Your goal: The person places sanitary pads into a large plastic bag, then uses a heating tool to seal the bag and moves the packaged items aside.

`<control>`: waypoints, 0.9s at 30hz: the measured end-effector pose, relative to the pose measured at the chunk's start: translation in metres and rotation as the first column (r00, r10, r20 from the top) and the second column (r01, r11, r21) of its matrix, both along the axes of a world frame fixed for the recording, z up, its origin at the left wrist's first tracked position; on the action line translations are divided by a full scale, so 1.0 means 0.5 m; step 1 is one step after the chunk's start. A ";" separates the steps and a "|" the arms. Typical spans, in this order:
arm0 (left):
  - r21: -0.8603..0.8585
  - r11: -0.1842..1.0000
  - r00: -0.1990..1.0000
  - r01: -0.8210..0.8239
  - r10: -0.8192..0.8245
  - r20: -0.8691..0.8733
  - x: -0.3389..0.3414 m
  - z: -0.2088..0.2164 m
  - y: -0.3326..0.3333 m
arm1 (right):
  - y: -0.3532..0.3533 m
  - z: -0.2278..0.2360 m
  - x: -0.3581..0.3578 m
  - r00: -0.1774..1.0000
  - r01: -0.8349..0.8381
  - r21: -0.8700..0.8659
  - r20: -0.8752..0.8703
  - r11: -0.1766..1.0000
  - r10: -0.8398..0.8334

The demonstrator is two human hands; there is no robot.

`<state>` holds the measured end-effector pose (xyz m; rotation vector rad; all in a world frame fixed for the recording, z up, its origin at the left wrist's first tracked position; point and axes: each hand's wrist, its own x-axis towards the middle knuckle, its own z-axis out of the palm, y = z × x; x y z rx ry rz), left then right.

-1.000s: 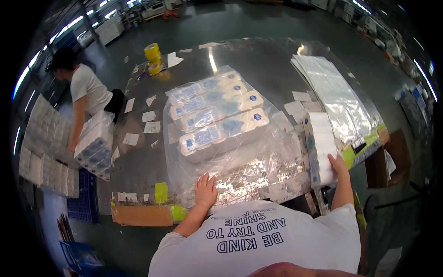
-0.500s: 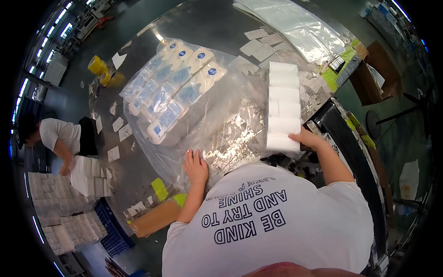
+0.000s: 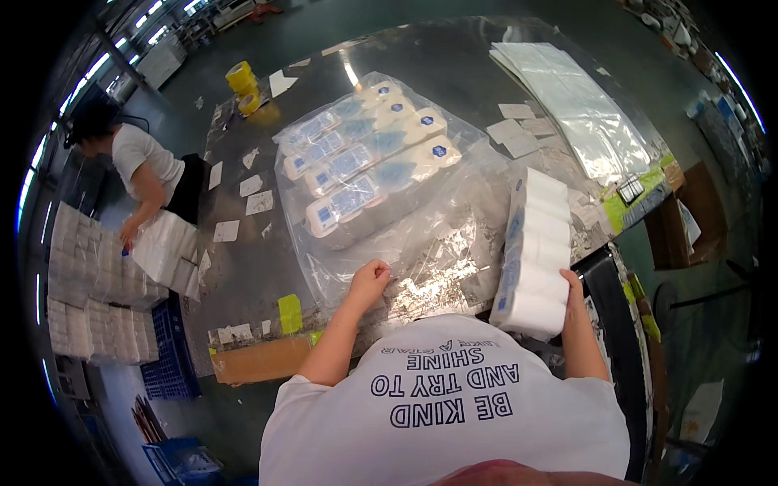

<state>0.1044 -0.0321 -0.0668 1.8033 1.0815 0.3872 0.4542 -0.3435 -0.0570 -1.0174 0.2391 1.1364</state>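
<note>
My right hand (image 3: pixel 573 293) grips the near right end of a long white pack of toilet rolls (image 3: pixel 541 235), which is tilted to show a blue-printed side. A large clear plastic bag (image 3: pixel 356 271) lies on the table to the left, holding several similar packs (image 3: pixel 381 178) side by side. By the bag's near edge, my left hand (image 3: pixel 369 282) is closed with curled fingers; what they pinch, if anything, is hidden.
Flat clear bags (image 3: pixel 575 109) are stacked at the far right. Yellow tape rolls (image 3: pixel 243 85) stand far left. A co-worker (image 3: pixel 150 170) handles white packs beside a pile (image 3: pixel 105 283) at left. A black conveyor-like strip (image 3: pixel 608 304) and an open carton (image 3: pixel 693 219) are at right.
The right hand has tipped the pack so its printed side shows and drawn it nearer. My left hand, earlier spread on the bag's edge, has curled closed. The view has shifted.
</note>
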 end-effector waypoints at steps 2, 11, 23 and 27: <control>-0.107 0.994 0.992 -0.030 0.042 0.120 0.004 0.039 -0.008 | -0.016 0.044 0.004 0.996 -0.082 0.075 -0.039 0.994 0.085; -0.204 0.967 0.825 -0.152 0.238 0.513 0.078 0.233 0.037 | 0.075 0.060 0.000 0.606 -0.794 0.045 0.004 0.606 0.795; 0.288 0.954 0.927 -0.080 -0.035 0.372 -0.013 0.325 -0.090 | 0.150 -0.002 -0.101 0.817 -0.545 0.195 -0.094 0.815 0.569; 0.269 0.956 0.905 -0.122 -0.004 0.426 0.002 0.309 -0.094 | 0.239 0.041 -0.143 0.867 -0.400 0.366 -0.146 0.840 0.476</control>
